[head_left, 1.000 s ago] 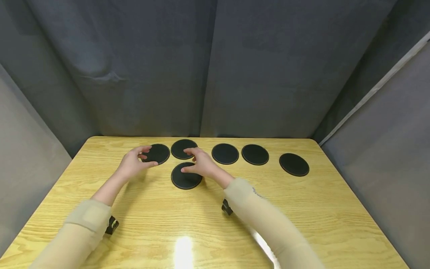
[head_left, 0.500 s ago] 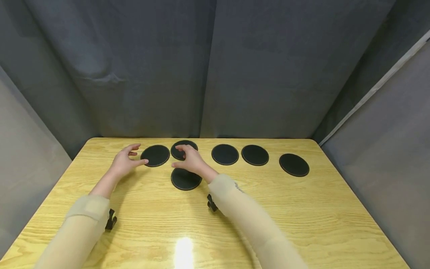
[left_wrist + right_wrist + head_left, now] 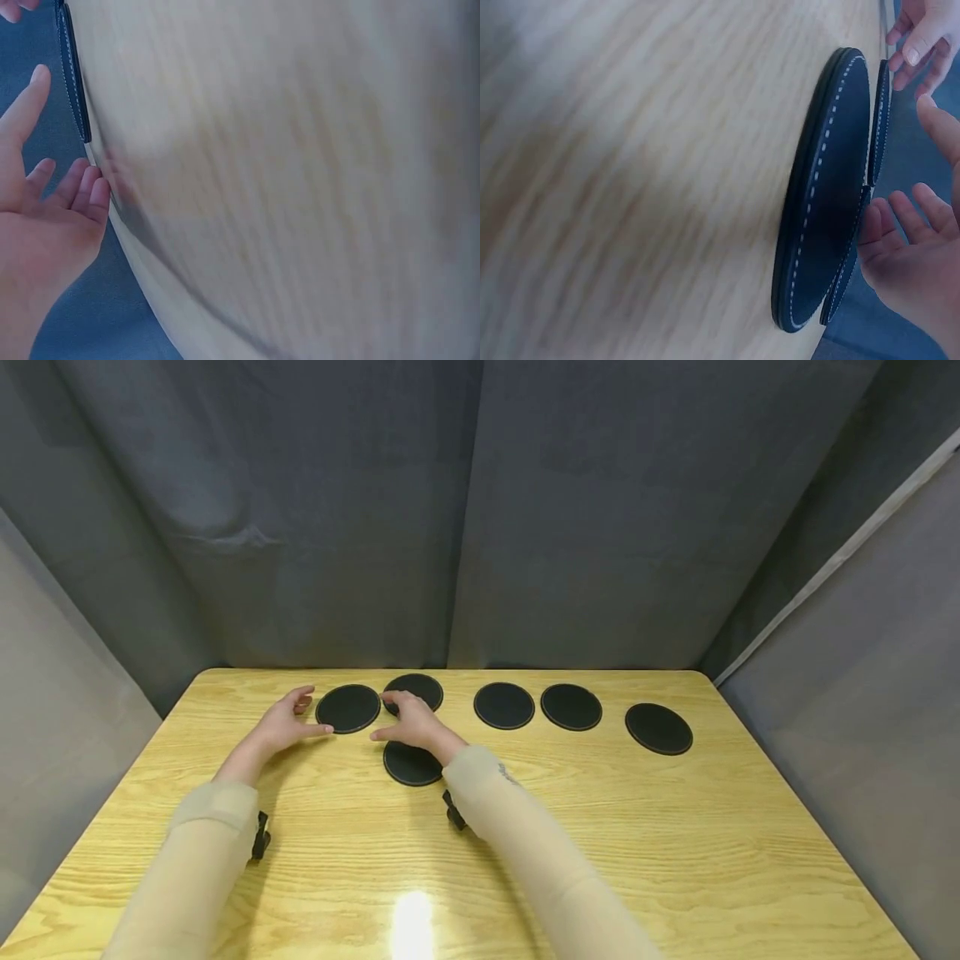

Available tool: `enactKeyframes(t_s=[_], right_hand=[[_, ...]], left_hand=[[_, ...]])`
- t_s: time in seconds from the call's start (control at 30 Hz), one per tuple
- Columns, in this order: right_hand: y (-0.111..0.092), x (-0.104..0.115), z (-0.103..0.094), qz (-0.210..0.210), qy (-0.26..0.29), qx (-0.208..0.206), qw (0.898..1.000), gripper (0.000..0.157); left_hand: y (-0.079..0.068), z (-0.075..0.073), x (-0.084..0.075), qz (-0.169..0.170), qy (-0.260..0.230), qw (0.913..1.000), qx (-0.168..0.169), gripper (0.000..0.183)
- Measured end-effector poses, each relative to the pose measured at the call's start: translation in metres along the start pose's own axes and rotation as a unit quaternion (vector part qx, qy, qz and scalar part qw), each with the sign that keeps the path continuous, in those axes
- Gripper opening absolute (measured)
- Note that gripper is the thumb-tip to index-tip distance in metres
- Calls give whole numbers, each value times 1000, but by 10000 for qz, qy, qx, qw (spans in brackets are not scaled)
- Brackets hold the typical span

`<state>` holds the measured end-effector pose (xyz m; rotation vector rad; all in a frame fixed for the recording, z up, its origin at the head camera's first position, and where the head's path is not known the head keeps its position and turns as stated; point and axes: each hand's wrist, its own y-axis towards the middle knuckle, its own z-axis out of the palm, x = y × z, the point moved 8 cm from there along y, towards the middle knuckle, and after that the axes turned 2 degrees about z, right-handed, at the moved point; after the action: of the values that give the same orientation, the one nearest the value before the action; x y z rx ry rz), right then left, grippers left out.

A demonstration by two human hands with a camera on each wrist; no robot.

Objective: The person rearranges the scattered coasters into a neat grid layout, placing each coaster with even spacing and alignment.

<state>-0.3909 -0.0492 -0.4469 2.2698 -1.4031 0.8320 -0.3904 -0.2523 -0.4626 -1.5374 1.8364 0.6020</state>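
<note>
In the head view my left hand (image 3: 281,725) hovers at the left side of a round black coaster (image 3: 348,708), fingers and thumb apart and holding nothing. My right hand (image 3: 414,724) is between that coaster and two others, a back coaster (image 3: 422,688) and a front coaster (image 3: 409,767), partly covering both. Nothing is in its loosely bent fingers. From the right wrist, the front coaster (image 3: 829,195) shows white edge stitching and a thick, layered-looking rim. The left wrist view catches my left hand (image 3: 52,225) near a coaster's edge (image 3: 73,75); whether they touch, I cannot tell.
Three more black coasters lie to the right: one near the middle (image 3: 504,706), a neighbour (image 3: 572,707) and a farther one (image 3: 658,728). They rest on a light wooden table (image 3: 675,860). Grey curtains (image 3: 585,527) stand behind it and at both sides.
My right hand has moved left, from over the front and back coasters toward the left coaster. My left hand has drawn back slightly to the left. The coasters lie where they were.
</note>
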Motion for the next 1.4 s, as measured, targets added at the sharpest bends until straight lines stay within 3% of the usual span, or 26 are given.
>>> enactKeyframes(t_s=[0.2, 0.4, 0.77, 1.03, 1.4], right_hand=[[6, 0, 8, 110, -335, 179, 9992, 78], [9, 1, 13, 192, -457, 308, 9983, 80], [6, 2, 17, 333, -217, 470, 9981, 76], [3, 3, 16, 213, -42, 496, 9985, 67], [5, 3, 15, 105, -752, 340, 9965, 74]], left_hand=[[5, 5, -4, 8, -12, 9997, 224, 95], [6, 6, -4, -14, -103, 9997, 218, 93], [6, 7, 1, 59, -308, 9994, 149, 92], [-6, 4, 1, 77, -122, 9995, 281, 90], [-13, 9, -5, 313, 286, 9986, 322, 90]])
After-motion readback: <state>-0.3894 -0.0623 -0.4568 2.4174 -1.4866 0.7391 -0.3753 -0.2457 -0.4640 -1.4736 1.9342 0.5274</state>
